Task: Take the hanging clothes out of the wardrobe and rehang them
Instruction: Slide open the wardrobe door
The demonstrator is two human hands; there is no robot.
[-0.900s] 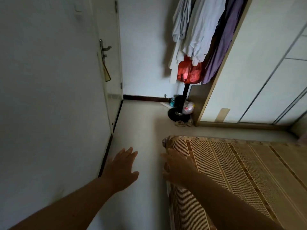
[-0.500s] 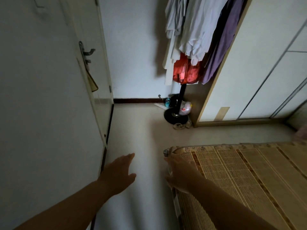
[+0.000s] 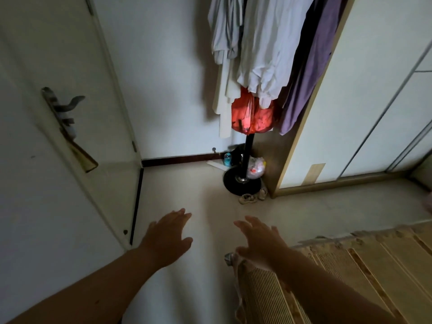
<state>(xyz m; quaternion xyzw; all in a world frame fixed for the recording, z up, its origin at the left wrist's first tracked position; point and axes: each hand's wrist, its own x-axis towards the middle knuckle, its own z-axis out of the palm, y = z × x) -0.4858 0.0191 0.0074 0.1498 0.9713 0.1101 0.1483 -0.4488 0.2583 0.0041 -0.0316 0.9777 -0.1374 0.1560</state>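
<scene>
Pale shirts [image 3: 261, 50] and a purple garment [image 3: 306, 85] hang on a black coat stand [image 3: 243, 178] in the far corner, with a red plastic bag [image 3: 252, 115] hanging below them. To their right stands the white wardrobe [image 3: 364, 94], its sliding doors closed. My left hand [image 3: 167, 237] is stretched forward over the floor, fingers straight, holding nothing. My right hand [image 3: 259, 242] reaches forward above the bed's corner, fingers spread and empty. Both hands are well short of the clothes.
A white door [image 3: 46, 171] with a metal handle [image 3: 67, 106] stands at the left. A bed with a bamboo mat [image 3: 350, 277] fills the lower right. Small shoes [image 3: 250, 197], a bottle [image 3: 227, 159] and a plastic bag [image 3: 256, 168] lie around the stand's base.
The view has moved forward toward the coat stand, so the clothes and door look nearer. My right hand has lifted off the bed's corner, and both hands are stretched further forward.
</scene>
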